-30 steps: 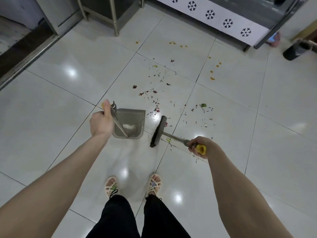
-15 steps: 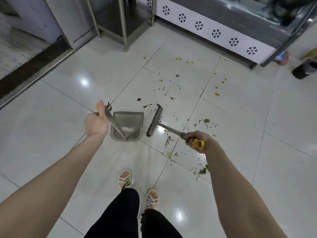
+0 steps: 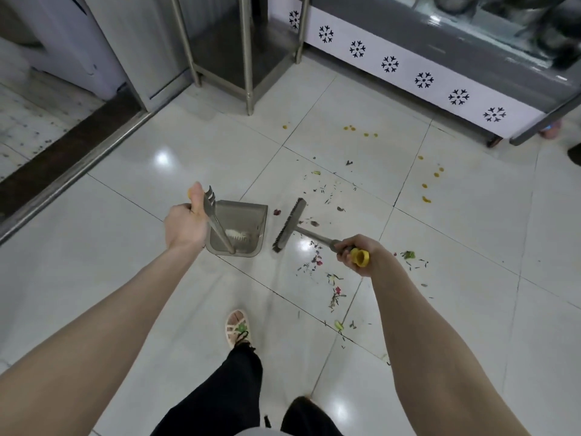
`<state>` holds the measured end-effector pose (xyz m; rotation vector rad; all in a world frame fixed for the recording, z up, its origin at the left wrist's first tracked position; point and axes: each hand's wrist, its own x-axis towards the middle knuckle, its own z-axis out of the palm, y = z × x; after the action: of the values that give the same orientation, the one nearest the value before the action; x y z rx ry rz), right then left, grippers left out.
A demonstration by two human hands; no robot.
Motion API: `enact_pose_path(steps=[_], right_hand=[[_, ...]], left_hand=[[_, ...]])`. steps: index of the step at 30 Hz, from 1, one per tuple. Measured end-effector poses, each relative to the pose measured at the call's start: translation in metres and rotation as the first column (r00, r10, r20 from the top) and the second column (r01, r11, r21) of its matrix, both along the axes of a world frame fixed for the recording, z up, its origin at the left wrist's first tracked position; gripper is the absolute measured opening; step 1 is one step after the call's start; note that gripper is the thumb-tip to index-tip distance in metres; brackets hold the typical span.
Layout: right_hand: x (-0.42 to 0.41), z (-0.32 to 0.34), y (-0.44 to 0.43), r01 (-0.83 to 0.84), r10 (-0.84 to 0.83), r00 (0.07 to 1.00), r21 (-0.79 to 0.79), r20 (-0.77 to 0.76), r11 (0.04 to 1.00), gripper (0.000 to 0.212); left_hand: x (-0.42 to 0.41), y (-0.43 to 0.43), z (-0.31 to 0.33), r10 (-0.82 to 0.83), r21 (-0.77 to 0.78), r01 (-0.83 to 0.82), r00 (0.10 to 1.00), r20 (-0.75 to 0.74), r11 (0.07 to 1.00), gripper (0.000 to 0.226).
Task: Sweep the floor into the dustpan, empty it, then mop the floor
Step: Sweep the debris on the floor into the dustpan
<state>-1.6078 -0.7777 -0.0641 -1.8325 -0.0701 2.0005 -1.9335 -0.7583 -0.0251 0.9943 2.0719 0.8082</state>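
My left hand (image 3: 185,226) grips the top of the long handle of a grey dustpan (image 3: 248,215), which sits on the white tiled floor (image 3: 456,247) with a pale clump inside. My right hand (image 3: 355,254) grips the yellow-capped handle of a grey broom (image 3: 289,225). The brush head stands just right of the dustpan's mouth. Small dark, red and green scraps (image 3: 317,262) lie scattered to the right of the broom and towards my feet. Orange bits (image 3: 426,199) lie farther off.
A steel rack with thin legs (image 3: 248,99) stands ahead. To its right runs a counter base with a white snowflake-patterned panel (image 3: 390,64). A metal door threshold (image 3: 72,174) crosses the left side. My sandalled foot (image 3: 237,327) is below the dustpan.
I have stepped forward and the view has tilted up. The broom head has moved away from my feet to beside the dustpan's mouth. Some scraps now lie behind the broom.
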Motion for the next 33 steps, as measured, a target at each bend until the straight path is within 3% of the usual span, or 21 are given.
enact_pose_path(steps=[11,17,24,33], right_hand=[[-0.069,0.016,0.177,0.127,-0.127,0.992,-0.001,-0.019,0.992,0.009],[-0.092,0.001,0.281,0.091,-0.091,0.996,0.022,-0.003,0.996,0.009],[-0.104,-0.016,0.413,0.058,-0.058,0.994,0.002,-0.094,0.998,0.005],[-0.136,-0.024,0.531,0.071,-0.076,0.988,-0.043,-0.131,0.997,0.005]], left_hand=[[-0.063,0.194,-0.002,-0.039,-0.004,0.039,0.999,0.021,0.999,0.088],[-0.08,0.29,-0.006,0.012,-0.005,-0.012,1.0,0.022,1.0,0.085],[-0.089,0.413,-0.002,0.006,-0.014,-0.006,1.0,0.001,1.0,0.077],[-0.109,0.538,0.0,-0.002,-0.018,0.002,1.0,-0.021,1.0,0.091]])
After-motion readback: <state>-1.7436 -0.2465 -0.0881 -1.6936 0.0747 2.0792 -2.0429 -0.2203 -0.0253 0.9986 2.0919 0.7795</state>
